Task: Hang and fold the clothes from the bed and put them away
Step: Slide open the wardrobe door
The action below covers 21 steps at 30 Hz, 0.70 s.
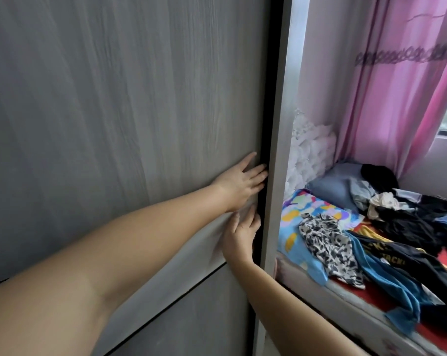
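At the right edge of the wardrobe door (130, 104), both hands lay flat with straight fingers: the left hand (243, 185) above, its fingertips reaching into the dark gap beside the pale frame (281, 140), and the right hand (241, 236) just below it, pressed against the same edge. Neither hand held anything. Well to the right of the hands, beyond the frame, the clothes (397, 227) sat in a loose heap on the bed (317, 286), a black-and-white patterned piece (327, 242) nearest, dark and blue garments farther off. The door looked stiff and fairly heavy, probably a slider, so the edge by the gap seemed the place to pull. The clothes looked soft, light and limp; each would likely be best lifted by the shoulders or waistband so it hangs straight.
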Tool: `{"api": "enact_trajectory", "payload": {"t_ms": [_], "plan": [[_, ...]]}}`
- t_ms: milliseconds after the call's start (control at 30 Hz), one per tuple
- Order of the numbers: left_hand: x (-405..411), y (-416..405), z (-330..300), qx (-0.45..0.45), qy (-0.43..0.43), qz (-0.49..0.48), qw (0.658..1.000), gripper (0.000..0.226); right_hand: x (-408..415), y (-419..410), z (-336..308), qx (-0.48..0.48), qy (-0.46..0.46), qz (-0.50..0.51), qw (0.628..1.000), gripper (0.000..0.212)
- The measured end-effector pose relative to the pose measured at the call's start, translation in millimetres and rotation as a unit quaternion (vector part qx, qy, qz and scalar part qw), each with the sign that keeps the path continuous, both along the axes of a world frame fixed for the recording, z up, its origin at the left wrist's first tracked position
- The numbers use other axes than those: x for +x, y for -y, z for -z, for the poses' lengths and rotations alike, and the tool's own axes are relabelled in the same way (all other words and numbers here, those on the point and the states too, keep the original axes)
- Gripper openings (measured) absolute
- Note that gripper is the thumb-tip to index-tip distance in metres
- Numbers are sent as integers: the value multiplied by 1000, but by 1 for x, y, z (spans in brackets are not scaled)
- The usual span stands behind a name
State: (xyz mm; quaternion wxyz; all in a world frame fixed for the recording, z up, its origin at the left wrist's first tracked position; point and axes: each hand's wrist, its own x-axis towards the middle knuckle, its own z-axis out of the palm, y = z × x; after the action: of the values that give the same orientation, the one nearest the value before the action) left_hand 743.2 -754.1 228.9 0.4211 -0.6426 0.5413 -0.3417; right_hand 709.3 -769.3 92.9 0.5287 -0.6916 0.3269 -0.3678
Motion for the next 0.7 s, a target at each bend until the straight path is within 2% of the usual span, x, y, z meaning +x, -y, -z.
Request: {"api": "enact_trajectory", "payload": {"t_ms": [267,500,700], "plan": [[-6,11,0,9,34,-46,998,55,8,0,-1,52,-19,60,997,61],[-7,19,1,14,37,-48,998,54,6,24,-3,99,-28,29,994,64],[-8,14,11,3,50,-56,997,56,-1,11,-4,89,-32,26,995,65]]}}
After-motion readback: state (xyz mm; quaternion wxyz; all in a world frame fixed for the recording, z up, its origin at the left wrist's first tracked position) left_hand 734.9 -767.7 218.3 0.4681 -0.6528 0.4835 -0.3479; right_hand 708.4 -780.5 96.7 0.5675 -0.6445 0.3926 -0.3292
